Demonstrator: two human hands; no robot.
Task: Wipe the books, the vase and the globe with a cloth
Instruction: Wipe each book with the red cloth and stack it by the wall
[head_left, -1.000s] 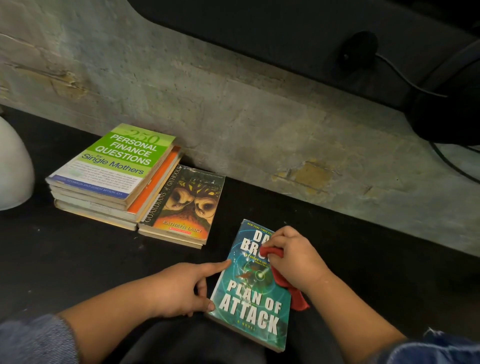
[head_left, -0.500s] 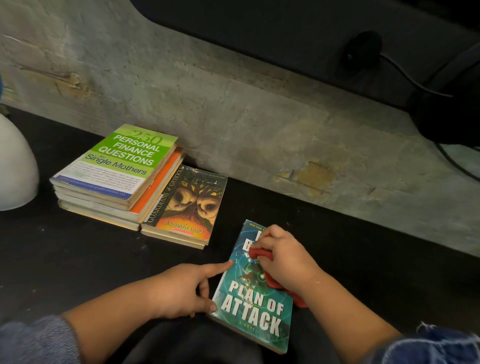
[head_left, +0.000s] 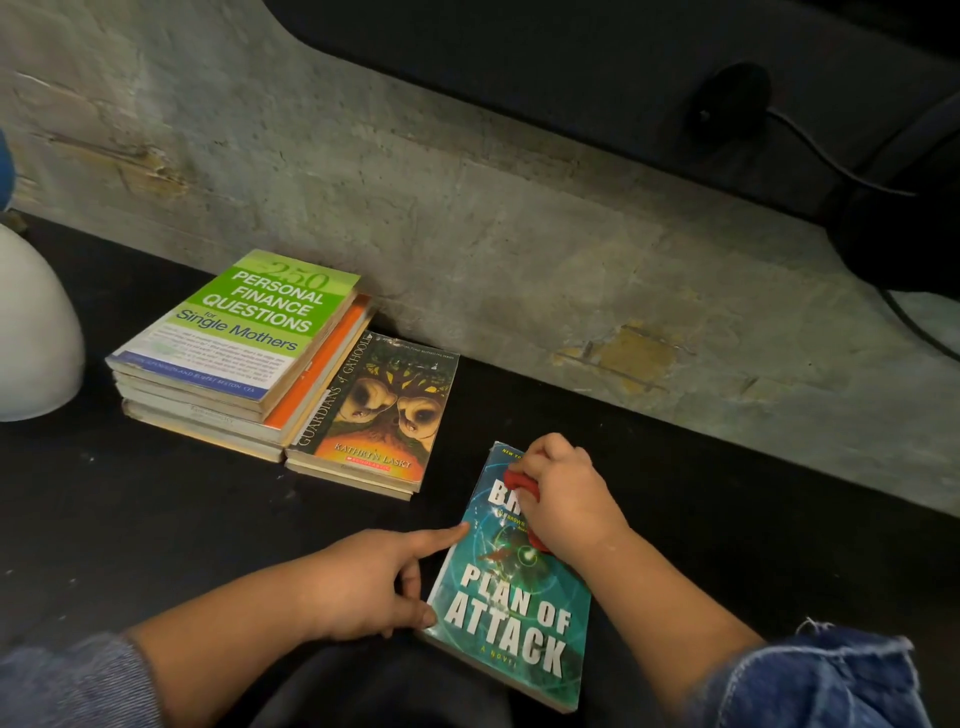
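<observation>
A teal paperback titled Plan of Attack (head_left: 511, 613) lies flat on the black surface near me. My right hand (head_left: 569, 499) grips a red cloth (head_left: 523, 480) and presses it on the top of the book's cover. My left hand (head_left: 371, 584) steadies the book's left edge, its index finger stretched along the edge and its thumb at the near corner. To the left stands a stack of books (head_left: 244, 345) topped by a green and white one, with an owl-cover paperback (head_left: 382, 415) beside it. A white rounded object (head_left: 31, 332) sits at the far left, largely out of frame.
A rough concrete wall (head_left: 519, 234) runs behind the books. Above it is a dark panel with a round black fitting (head_left: 730, 106) and a cable leading right to a dark bulky object (head_left: 904, 228). The black surface (head_left: 130, 509) extends left and right.
My right hand has slid the red cloth up the teal cover toward its far edge. My left hand stays at the book's left edge.
</observation>
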